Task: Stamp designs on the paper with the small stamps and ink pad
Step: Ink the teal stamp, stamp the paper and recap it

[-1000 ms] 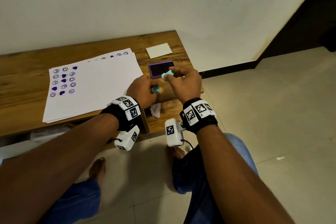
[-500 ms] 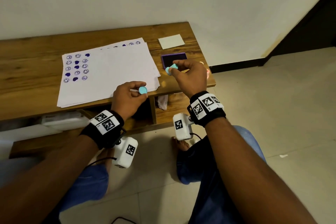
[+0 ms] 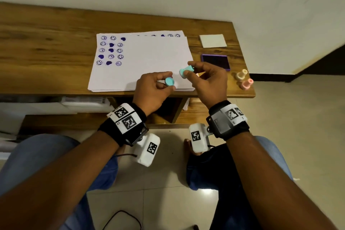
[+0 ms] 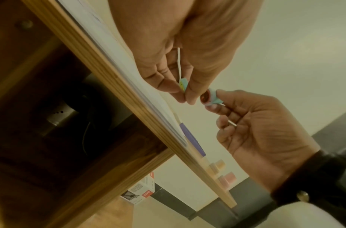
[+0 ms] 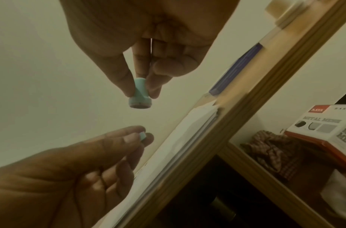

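Paper stack (image 3: 153, 58) on table (image 3: 46, 30), ink pad (image 3: 215, 61) right of it, two stamps (image 3: 244, 79) nearer the edge.

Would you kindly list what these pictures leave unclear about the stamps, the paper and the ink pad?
- Teal stamp design: its face, seen in the left wrist view, is blurred.
- Lower sheet: head view, the top sheet hides all but one row of prints.
- Ink pad: wrist views show only its edge.
- Beige stamp and pink stamp: faces not visible.

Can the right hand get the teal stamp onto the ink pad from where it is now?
Probably yes. The right hand pinches the teal stamp just beside the ink pad, whose dark face lies uncovered, with nothing between them.
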`<state>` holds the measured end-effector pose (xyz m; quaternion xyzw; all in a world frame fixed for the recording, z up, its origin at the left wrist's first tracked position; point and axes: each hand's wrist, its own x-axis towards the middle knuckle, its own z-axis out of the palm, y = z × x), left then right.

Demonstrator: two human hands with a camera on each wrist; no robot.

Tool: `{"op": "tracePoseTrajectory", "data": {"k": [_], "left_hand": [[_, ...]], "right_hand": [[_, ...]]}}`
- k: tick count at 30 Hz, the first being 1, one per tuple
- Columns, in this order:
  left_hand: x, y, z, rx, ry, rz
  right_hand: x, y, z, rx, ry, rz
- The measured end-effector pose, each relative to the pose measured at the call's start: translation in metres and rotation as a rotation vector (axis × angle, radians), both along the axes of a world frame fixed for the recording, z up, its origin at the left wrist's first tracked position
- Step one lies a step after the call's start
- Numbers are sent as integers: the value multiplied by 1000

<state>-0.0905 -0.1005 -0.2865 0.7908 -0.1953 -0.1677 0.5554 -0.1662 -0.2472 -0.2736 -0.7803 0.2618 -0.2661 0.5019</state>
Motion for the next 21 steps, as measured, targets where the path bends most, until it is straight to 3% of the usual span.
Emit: {"op": "tracePoseTrajectory", "data": {"k": [21], "left_hand": [[10,-3,0,-101,48,9]], "right_hand": [[9,2,-2,63,-77,-1]]}}
